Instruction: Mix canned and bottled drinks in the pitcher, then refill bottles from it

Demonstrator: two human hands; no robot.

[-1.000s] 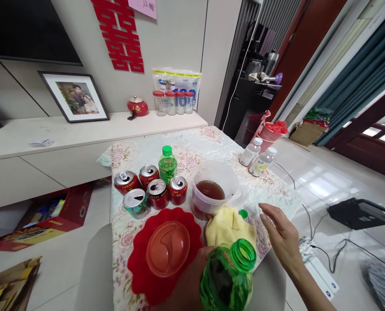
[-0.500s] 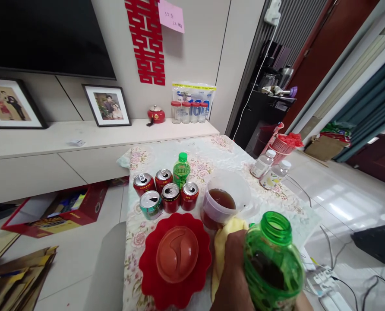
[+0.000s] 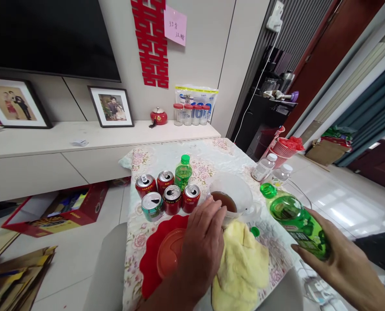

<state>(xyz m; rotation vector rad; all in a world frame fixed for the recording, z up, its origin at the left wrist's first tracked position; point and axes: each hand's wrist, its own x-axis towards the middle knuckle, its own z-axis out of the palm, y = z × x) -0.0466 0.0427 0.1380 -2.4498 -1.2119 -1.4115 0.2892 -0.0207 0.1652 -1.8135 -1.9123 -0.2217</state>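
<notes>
My right hand (image 3: 336,255) is wrapped round the lower part of a green plastic drink bottle (image 3: 302,222). The bottle is uncapped and tilted, its mouth towards a clear plastic jug (image 3: 244,192) of brown liquid. My left hand (image 3: 203,242) grips the near left side of the jug at the rim; its thumb is hidden. Under my left wrist sits a red scalloped plate (image 3: 152,259) with a round orange-red piece (image 3: 165,255) in it. A crumpled yellow cloth (image 3: 241,268) lies in front of the jug, a green cap (image 3: 254,232) beside it.
Several opened cans (image 3: 172,198) and a capped green bottle (image 3: 183,170) stand left of the jug. Two clear bottles (image 3: 263,167) are at the table's right edge, near a pink basket (image 3: 283,149). Cables and a power strip lie on the floor at right.
The green bottle has moved right and tipped over to the left, now in my right hand alone. My left hand has gone from beside the bottle to the jug.
</notes>
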